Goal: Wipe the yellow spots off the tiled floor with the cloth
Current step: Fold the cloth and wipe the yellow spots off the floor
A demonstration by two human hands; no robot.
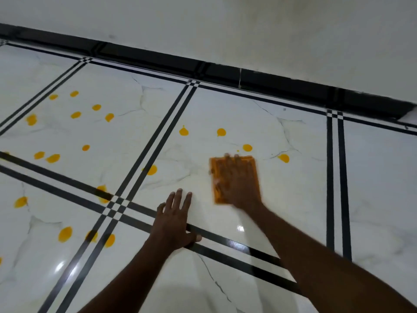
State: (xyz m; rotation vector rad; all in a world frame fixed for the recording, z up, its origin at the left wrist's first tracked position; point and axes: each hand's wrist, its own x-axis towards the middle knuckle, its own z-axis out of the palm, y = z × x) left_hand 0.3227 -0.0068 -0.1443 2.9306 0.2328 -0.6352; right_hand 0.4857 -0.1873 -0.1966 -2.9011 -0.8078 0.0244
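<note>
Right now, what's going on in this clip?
A person is kneeling or leaning over a white marble-look tiled floor, wiping up yellow spots. The right hand presses flat on an orange cloth lying on the tile, blurred as if mid-stroke. The left hand rests open on the floor, apparently for support. The patch around the cloth looks clean, but spots just beyond it remain, and many more dot the tiles to the left.

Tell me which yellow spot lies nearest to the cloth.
The small round spot just beyond the far right corner of the cloth; the other spots on that tile lie farther off.
</note>
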